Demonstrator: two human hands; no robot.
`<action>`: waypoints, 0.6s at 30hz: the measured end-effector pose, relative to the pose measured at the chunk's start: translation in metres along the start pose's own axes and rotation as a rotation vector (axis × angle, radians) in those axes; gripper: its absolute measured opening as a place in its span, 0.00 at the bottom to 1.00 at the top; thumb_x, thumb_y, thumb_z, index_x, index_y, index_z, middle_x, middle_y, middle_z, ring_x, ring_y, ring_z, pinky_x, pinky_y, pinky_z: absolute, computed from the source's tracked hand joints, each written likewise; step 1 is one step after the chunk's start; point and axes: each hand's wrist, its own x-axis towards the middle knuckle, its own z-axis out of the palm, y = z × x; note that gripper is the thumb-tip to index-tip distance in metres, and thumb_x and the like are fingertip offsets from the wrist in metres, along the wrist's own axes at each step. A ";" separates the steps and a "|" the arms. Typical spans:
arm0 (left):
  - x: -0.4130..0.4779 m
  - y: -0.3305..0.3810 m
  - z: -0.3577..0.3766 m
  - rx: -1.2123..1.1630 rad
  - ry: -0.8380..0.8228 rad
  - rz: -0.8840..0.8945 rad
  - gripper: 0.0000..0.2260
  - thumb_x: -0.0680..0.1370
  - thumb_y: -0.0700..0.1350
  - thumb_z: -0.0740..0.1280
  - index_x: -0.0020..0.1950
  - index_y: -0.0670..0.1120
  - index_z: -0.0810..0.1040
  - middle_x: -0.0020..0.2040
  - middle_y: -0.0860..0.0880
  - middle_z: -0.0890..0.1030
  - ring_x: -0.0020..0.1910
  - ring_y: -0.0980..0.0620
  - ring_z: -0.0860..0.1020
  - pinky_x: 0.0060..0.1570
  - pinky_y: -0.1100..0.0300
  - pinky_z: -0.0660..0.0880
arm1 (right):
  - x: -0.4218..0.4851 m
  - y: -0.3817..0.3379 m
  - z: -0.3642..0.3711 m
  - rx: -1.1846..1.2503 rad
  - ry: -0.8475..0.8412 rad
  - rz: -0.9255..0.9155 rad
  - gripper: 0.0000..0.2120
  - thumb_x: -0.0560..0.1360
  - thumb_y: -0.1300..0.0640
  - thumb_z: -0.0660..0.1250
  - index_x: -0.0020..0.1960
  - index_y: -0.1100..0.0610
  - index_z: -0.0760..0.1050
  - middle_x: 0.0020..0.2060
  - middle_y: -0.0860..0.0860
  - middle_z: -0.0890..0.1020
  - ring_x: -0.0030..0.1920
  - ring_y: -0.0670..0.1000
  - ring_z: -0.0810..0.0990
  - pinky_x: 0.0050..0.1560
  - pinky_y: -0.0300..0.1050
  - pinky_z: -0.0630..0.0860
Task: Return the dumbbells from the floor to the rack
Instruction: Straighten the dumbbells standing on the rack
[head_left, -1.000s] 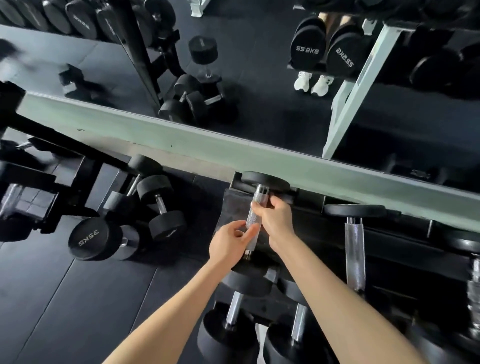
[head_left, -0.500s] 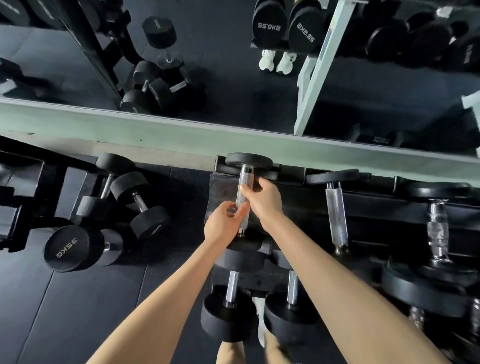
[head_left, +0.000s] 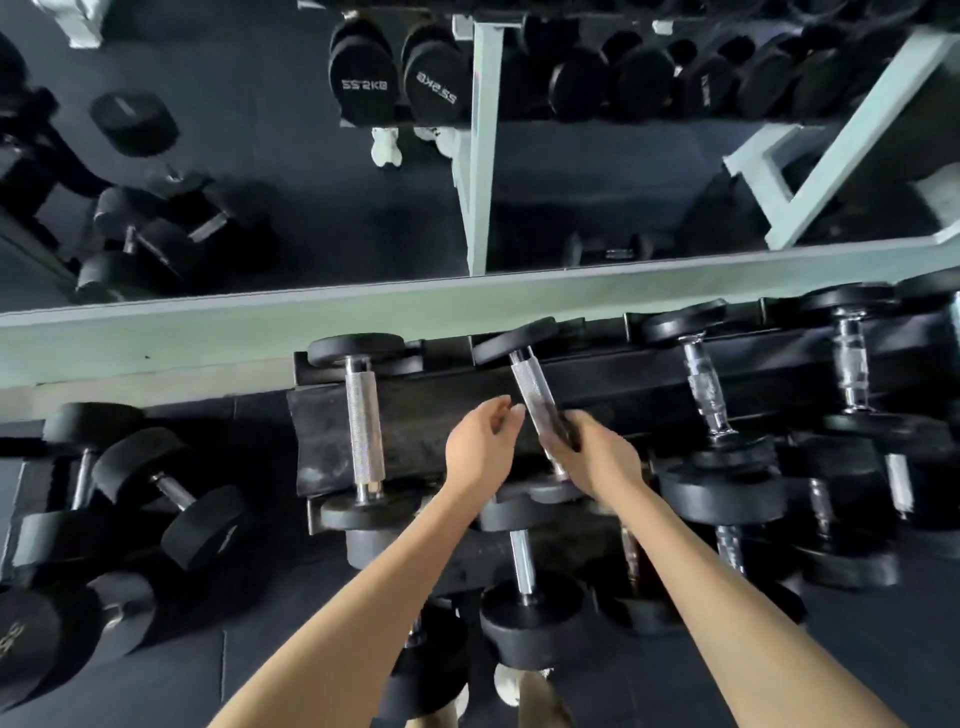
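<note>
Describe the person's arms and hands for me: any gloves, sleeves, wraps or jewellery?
Both forearms are bare to the bottom of the frame, no sleeves visible. The left hand and right hand wear no gloves or wraps. No watch, band or ring shows, though motion blur could hide small items.

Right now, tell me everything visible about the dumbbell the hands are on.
The dumbbell lies on the rack's top tier, second from its left end. It has a knurled, silvery metal handle between black round heads; the far head sits against the mirror's ledge, and the near head is partly hidden by the wrists. It is tilted, not parallel with its neighbour. The right hand is wrapped around the handle's lower part; the left hand is open beside it.
</note>
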 end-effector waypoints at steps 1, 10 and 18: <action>0.008 0.006 0.010 -0.059 -0.019 -0.044 0.18 0.80 0.52 0.61 0.67 0.46 0.74 0.56 0.50 0.81 0.57 0.52 0.78 0.55 0.62 0.70 | 0.005 0.001 0.001 0.018 -0.044 -0.020 0.20 0.77 0.40 0.60 0.61 0.53 0.73 0.51 0.50 0.83 0.55 0.55 0.81 0.46 0.45 0.70; 0.051 0.023 0.047 -0.417 0.107 -0.296 0.10 0.78 0.49 0.65 0.36 0.54 0.74 0.37 0.51 0.78 0.43 0.48 0.78 0.53 0.47 0.79 | 0.016 0.012 0.021 0.293 0.032 -0.061 0.14 0.76 0.43 0.62 0.52 0.50 0.78 0.44 0.47 0.85 0.48 0.53 0.82 0.48 0.45 0.73; 0.055 0.036 0.057 -0.192 0.072 -0.252 0.07 0.78 0.48 0.65 0.50 0.50 0.82 0.35 0.52 0.77 0.41 0.47 0.78 0.50 0.44 0.80 | 0.019 0.019 0.032 0.357 0.051 -0.026 0.19 0.77 0.40 0.60 0.54 0.53 0.79 0.45 0.52 0.85 0.48 0.54 0.82 0.44 0.45 0.71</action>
